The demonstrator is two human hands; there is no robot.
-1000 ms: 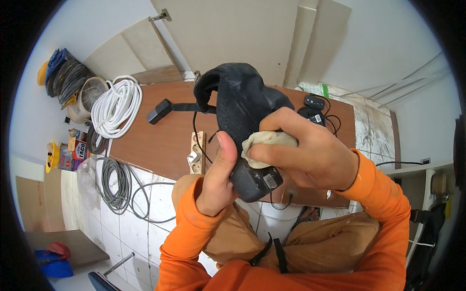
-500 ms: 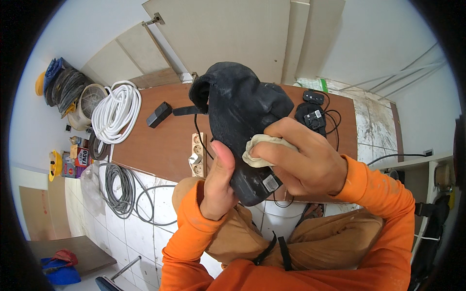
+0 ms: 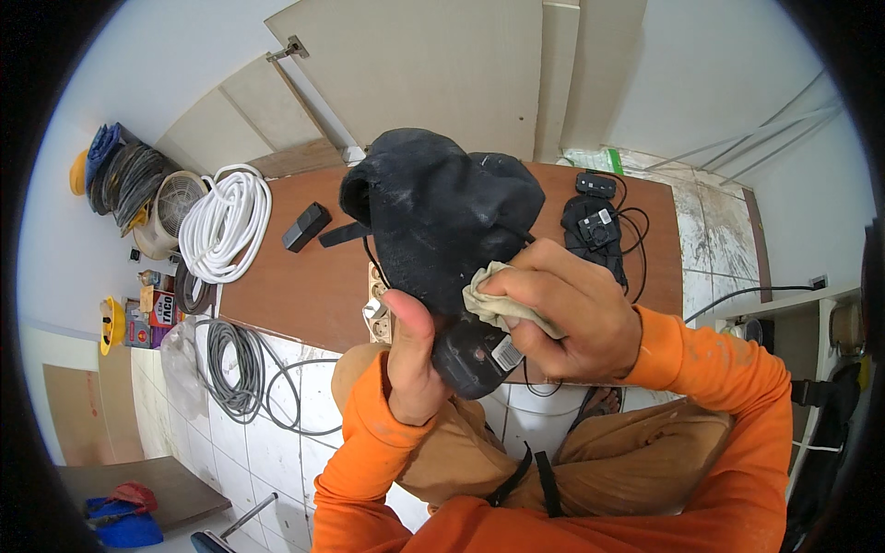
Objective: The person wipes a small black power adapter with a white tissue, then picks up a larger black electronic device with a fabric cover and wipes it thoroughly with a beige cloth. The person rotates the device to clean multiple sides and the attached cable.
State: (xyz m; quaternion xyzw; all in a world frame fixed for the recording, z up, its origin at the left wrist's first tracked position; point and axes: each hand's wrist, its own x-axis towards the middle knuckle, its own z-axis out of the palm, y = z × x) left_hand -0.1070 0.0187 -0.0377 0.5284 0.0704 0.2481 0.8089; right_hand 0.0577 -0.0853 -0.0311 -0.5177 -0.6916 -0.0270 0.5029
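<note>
Over the brown board, my left hand (image 3: pixel 413 364) supports a black cap-like cloth item (image 3: pixel 442 207) from its lower left side, thumb raised along the edge. Pale dusty marks show on the fabric, and a strap sticks out on its left. A hard black case (image 3: pixel 475 355) with a white label forms its lower end. My right hand (image 3: pixel 581 309) pinches a crumpled cream cloth (image 3: pixel 493 297), pressing it against the item just above the label. The fingers of my left hand are mostly hidden behind the case.
The brown board (image 3: pixel 277 276) carries a white power strip (image 3: pixel 377 318), a black box (image 3: pixel 306 227) and a black device with cables (image 3: pixel 595 226). White hose (image 3: pixel 226 226) and grey cable (image 3: pixel 238 373) lie coiled on the left. An open shelf (image 3: pixel 784 323) stands right.
The black item has shifted slightly left and tilted. My right hand has moved a little left and down, the cloth now bunched differently in its fingers.
</note>
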